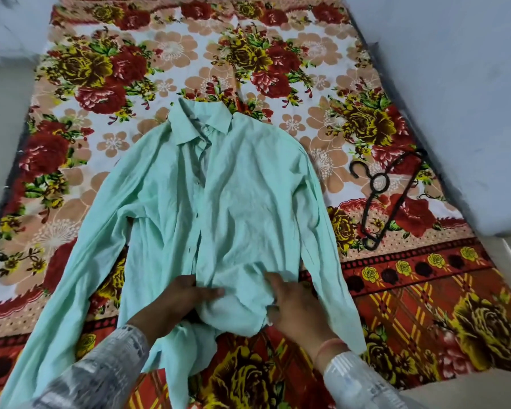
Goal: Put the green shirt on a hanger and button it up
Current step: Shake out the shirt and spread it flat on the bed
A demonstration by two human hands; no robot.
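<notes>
Shirt: the pale green, wrinkled cotton shirt [219,196] lay front-up on the bed, collar away from me; sleeves spread
My left hand [177,302]: gripped the bunched hem
My right hand [292,305]: flat on the hem, fingers spread
Hanger: black plastic hanger [390,196] lay well apart to the right
Bedsheet: red floral cotton [160,54]

Right of shirt: bare floral sheet [307,84] between green shirt [233,202] and black hanger [387,199], passable.
Beyond hanger: wall [455,84] close.
Above collar: open sheet.
</notes>
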